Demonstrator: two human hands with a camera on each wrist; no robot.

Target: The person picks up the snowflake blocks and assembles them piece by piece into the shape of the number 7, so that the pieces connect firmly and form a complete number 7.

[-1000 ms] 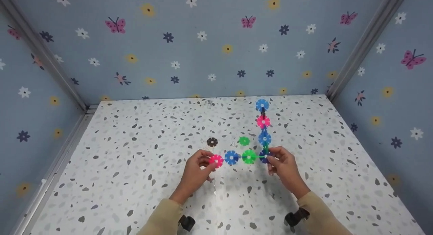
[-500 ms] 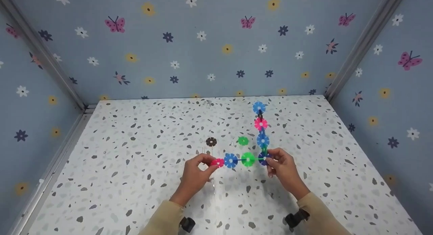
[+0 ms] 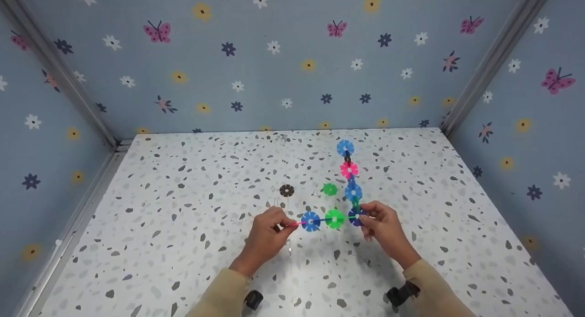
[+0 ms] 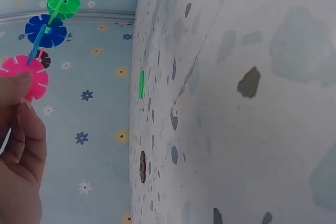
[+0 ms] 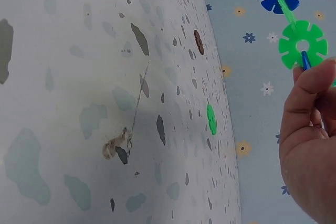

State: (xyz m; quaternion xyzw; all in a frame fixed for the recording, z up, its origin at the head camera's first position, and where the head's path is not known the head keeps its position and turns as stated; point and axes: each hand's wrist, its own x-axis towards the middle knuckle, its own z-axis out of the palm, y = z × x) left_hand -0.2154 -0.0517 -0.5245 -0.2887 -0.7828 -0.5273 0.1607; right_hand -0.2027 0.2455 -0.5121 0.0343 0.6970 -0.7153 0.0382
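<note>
In the head view my left hand (image 3: pixel 268 230) pinches a pink notched disc (image 3: pixel 296 224), seen edge-on. The pink disc (image 4: pixel 38 81) shows its face in the left wrist view, its rim at the edge of a light blue disc (image 4: pixel 37 45). My right hand (image 3: pixel 385 223) pinches a dark blue disc (image 3: pixel 353 217) at the corner of an L-shaped chain of interlocking discs. One arm runs left through a green disc (image 3: pixel 334 219) to a blue disc (image 3: pixel 311 222). The other arm points away through a blue disc (image 3: pixel 353 192) and a pink disc (image 3: pixel 349 170), ending in a blue disc (image 3: pixel 345 148).
A loose brown disc (image 3: pixel 287 190) and a loose green disc (image 3: pixel 330 189) lie on the speckled table (image 3: pixel 183 193) beyond the hands. Blue flowered panels (image 3: pixel 292 79) enclose the back and both sides.
The pink disc in my left hand has turned from face-on to edge-on. The chain's far arm has swung left and slightly nearer, with my right hand still gripping the corner.
</note>
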